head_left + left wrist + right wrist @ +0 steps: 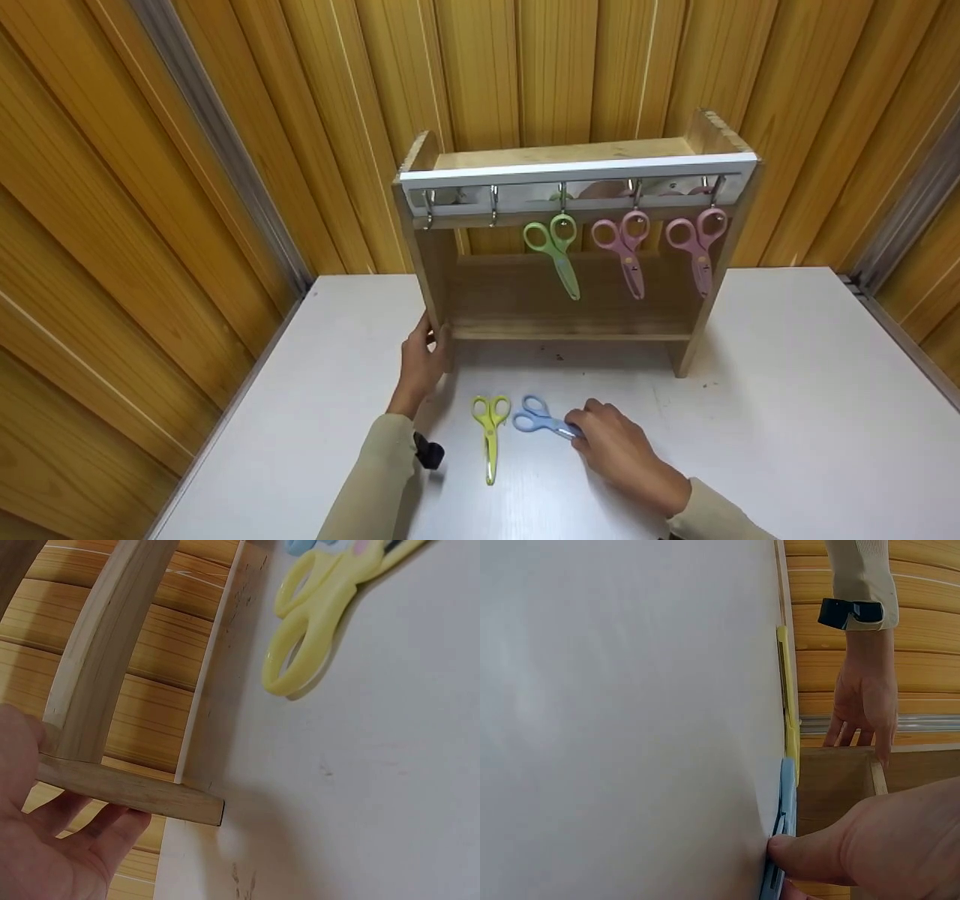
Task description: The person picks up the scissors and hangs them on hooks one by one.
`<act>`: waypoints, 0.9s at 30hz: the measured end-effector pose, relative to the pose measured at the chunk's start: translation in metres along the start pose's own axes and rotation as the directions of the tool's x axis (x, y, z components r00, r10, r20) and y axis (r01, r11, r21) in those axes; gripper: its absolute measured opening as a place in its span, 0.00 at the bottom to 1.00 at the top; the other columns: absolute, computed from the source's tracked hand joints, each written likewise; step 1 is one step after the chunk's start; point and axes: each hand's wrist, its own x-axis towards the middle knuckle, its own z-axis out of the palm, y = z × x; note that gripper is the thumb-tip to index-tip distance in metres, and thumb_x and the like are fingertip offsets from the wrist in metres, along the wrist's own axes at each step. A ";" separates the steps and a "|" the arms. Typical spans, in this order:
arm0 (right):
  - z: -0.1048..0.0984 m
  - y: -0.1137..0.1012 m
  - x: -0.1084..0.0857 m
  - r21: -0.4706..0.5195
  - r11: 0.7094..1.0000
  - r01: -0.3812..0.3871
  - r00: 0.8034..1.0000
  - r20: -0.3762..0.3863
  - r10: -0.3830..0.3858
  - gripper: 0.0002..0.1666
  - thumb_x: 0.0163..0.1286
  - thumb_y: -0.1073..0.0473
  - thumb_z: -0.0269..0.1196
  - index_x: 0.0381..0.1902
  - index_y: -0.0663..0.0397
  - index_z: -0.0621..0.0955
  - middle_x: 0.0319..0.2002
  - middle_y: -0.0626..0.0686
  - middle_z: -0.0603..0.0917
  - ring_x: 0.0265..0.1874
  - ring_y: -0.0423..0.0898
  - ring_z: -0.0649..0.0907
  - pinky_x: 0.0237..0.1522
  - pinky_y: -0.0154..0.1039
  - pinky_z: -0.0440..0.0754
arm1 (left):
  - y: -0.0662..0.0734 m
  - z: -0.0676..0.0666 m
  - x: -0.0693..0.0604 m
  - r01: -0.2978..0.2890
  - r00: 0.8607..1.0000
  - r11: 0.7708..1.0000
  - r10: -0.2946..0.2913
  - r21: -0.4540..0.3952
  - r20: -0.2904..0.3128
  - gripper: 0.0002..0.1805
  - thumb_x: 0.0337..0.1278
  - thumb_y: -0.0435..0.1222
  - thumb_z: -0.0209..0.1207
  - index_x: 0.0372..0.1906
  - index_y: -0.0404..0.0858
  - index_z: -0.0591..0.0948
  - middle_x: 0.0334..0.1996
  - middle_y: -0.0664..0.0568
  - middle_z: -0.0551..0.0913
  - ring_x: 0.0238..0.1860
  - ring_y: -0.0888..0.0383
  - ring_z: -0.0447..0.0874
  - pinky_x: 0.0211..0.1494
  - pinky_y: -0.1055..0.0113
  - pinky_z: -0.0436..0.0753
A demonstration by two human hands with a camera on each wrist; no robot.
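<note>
My left hand grips the lower left side panel of a wooden rack; in the left wrist view the fingers reach round behind the panel. On the table, my right hand pinches the blade end of a pair of blue scissors, whose handle loops point left. Between the hands lies a pair of yellow scissors, loops toward the rack. From the rack's hooks hang green scissors, pink scissors and a second pink pair at the far right.
Two left hooks on the rack's white strip carry nothing. The rack stands toward the back of a white table, near a wood-slat wall. Another slatted wall rises on the left.
</note>
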 end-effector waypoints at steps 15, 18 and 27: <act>-0.003 0.001 0.000 0.032 0.999 0.020 1.000 0.023 -0.021 0.11 0.55 0.72 0.75 0.35 0.56 0.88 0.26 0.46 0.76 0.25 0.42 0.73 0.21 0.37 0.74 | 0.000 -0.001 0.001 -0.023 1.000 0.999 0.023 0.027 -0.006 0.29 0.80 0.37 0.52 0.80 0.39 0.62 0.70 0.40 0.75 0.60 0.45 0.83 0.62 0.52 0.83; -0.002 0.001 0.001 0.027 1.000 0.015 0.999 0.027 -0.016 0.11 0.55 0.71 0.75 0.35 0.55 0.88 0.25 0.46 0.76 0.25 0.42 0.73 0.21 0.37 0.74 | 0.000 -0.001 0.001 -0.006 1.000 0.999 0.006 0.033 -0.006 0.29 0.80 0.37 0.51 0.80 0.40 0.62 0.70 0.41 0.75 0.60 0.46 0.83 0.62 0.54 0.83; -0.007 -0.001 0.006 0.026 0.999 -0.039 0.998 0.053 0.038 0.12 0.53 0.72 0.77 0.32 0.55 0.87 0.24 0.46 0.73 0.24 0.43 0.71 0.22 0.40 0.73 | 0.000 -0.001 0.001 -0.002 1.000 1.000 0.002 0.011 -0.001 0.30 0.80 0.37 0.52 0.80 0.41 0.63 0.70 0.42 0.75 0.61 0.46 0.82 0.63 0.53 0.82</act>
